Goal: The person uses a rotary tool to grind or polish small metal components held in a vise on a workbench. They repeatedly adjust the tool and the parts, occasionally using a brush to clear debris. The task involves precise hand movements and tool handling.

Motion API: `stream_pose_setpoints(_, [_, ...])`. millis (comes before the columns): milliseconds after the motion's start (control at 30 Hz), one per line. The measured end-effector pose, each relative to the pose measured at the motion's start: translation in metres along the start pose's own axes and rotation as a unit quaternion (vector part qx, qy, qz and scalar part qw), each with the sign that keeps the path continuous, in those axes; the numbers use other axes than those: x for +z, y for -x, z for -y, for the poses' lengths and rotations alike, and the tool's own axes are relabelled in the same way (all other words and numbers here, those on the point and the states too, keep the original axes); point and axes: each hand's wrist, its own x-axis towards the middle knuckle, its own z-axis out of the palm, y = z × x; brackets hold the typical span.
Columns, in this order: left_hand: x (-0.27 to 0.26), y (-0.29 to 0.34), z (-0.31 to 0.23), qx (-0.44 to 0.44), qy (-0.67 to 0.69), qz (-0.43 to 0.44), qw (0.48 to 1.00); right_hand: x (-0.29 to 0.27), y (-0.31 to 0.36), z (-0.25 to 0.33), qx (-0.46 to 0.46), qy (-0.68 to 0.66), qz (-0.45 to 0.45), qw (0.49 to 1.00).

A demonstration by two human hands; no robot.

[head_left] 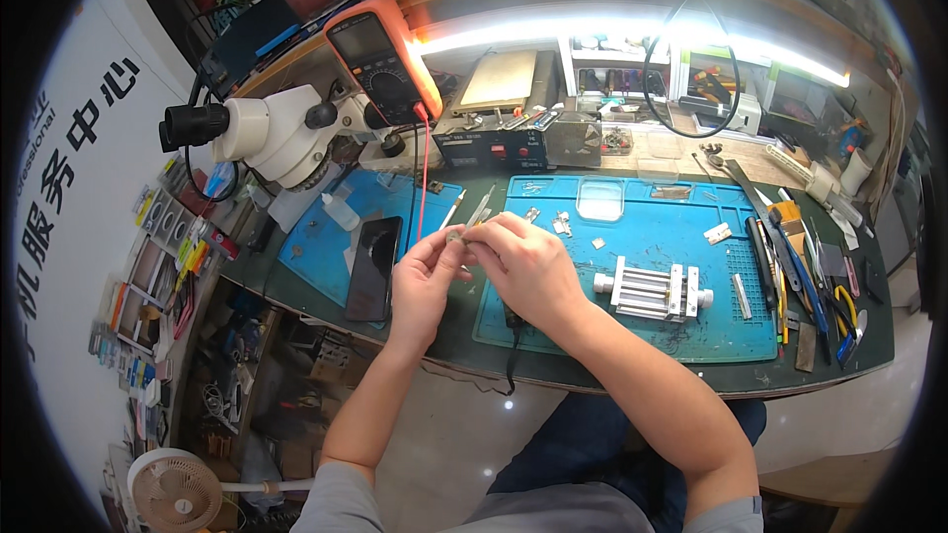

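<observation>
My left hand [425,284] and my right hand [531,265] meet over the bench, between two blue mats. Their fingertips pinch a small greyish piece [455,234], mostly covered by the fingers and too small to name. Left of my left hand lies a dark smartphone [373,268]. To the right of my right hand, a silver metal clamping fixture [652,291] rests on the larger blue work mat [553,334]. Several small metal parts [562,224] and a clear square dish [600,199] lie farther back on that mat.
A microscope [267,133] and an orange multimeter [383,64] with a red lead stand at the back left. Behind my hands is a black heating unit [491,148]. Pliers [845,314], tweezers and other hand tools crowd the right end. A fan [176,494] stands low at left.
</observation>
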Motion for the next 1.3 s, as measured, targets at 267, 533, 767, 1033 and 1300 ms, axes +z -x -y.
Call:
stream_pose_setpoints(267, [0.000, 0.001, 0.006, 0.007, -0.009, -0.001, 1.000, 0.002, 0.003, -0.004, -0.018, 0.026, 0.023, 0.999])
stream_pose_setpoints(533, [-0.003, 0.003, 0.006, 0.007, 0.065, -0.036, 0.997, -0.001, -0.001, 0.011, 0.027, 0.016, 0.052, 0.998])
stream_pose_setpoints(767, [-0.007, 0.006, -0.004, -0.001, 0.049, -0.044, 0.998, 0.004, 0.002, 0.008, 0.059, 0.004, 0.052, 0.997])
stream_pose_setpoints(1033, [-0.008, 0.013, -0.004, -0.002, 0.095, -0.040, 0.995, 0.005, 0.000, 0.017, 0.024, 0.039, 0.061, 0.997])
stream_pose_setpoints(1300, [-0.015, 0.017, 0.001, 0.025, 0.110, -0.075, 0.991, -0.004, -0.006, 0.035, 0.185, 0.005, 0.124, 0.975])
